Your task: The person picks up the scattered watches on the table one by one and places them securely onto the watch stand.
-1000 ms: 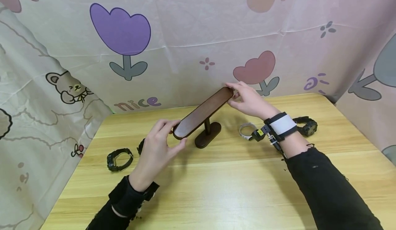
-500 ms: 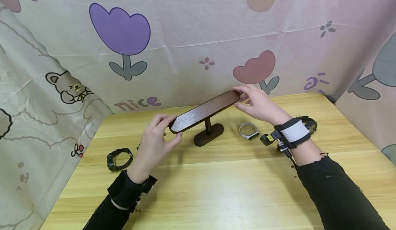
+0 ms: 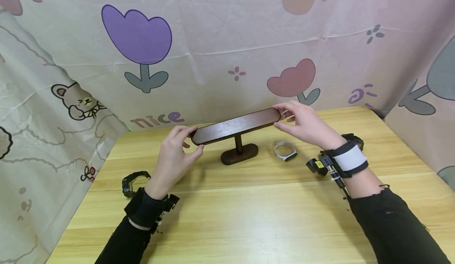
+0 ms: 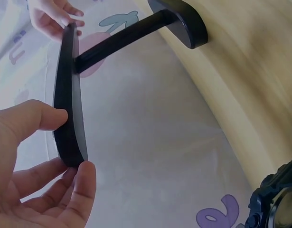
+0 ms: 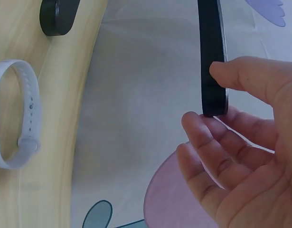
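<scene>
A dark brown wooden display stand [image 3: 236,126], with a long rounded bar on a post, stands on its oblong base [image 3: 239,154] toward the back of the table. My left hand [image 3: 172,157] pinches the bar's left end. In the left wrist view the thumb presses the bar's edge [image 4: 65,95] while fingertips lie at its end. At the right end, my right hand [image 3: 303,124] holds the bar between thumb and fingers. The right wrist view has the thumb on the bar's dark edge [image 5: 212,47], with several fingers around its tip.
Right of the base lies a white fitness band [image 3: 286,150]. One black watch [image 3: 133,183] sits left of my left hand, and another black watch [image 3: 352,138] is partly hidden behind my right wrist. A patterned cloth [image 3: 209,86] hangs along the table's back edge.
The stand, bar and base together, has turned clockwise as seen from the head: its right end came right and nearer, its left end went left and back. Both hands moved along with it.
</scene>
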`<state>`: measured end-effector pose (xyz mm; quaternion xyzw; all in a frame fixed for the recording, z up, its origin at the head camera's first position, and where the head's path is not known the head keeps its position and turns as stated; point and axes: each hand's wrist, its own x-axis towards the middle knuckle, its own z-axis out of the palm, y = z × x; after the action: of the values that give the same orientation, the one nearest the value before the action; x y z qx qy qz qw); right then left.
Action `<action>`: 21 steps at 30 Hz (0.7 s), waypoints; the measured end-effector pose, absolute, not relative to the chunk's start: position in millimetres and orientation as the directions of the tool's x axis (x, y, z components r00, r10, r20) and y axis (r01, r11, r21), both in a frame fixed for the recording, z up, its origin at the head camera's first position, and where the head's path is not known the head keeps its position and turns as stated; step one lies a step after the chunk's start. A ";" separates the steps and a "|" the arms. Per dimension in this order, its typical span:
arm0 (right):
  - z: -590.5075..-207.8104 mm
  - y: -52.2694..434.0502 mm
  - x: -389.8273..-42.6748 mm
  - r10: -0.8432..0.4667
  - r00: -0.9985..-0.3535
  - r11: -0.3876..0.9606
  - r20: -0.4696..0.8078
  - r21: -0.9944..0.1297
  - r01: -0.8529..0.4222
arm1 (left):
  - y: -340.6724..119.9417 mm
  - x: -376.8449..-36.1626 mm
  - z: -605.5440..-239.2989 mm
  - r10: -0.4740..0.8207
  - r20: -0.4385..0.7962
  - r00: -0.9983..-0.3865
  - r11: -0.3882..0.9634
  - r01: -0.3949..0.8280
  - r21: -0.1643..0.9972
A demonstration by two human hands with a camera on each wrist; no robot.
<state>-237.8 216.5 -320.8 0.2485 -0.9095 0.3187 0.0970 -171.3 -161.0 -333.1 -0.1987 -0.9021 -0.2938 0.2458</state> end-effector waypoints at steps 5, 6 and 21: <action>-320.7 219.4 -232.3 -0.365 -0.871 0.692 0.327 -0.530 -0.489 | -163.6 -176.3 -331.6 0.194 0.532 -0.824 0.751 0.473 0.460; -320.5 219.8 -231.0 -0.363 -0.873 0.696 0.326 -0.528 -0.486 | -164.2 -177.3 -331.5 0.190 0.527 -0.828 0.752 0.468 0.465; -317.2 223.3 -205.1 -0.402 -0.826 0.708 0.395 -0.438 -0.554 | -168.5 -188.5 -333.4 0.169 0.485 -0.858 0.731 0.440 0.522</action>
<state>-205.1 223.3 -317.2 0.2617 -0.9139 0.2786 0.1366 -188.5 -168.5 -333.4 -0.1678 -0.9069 -0.3264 0.2071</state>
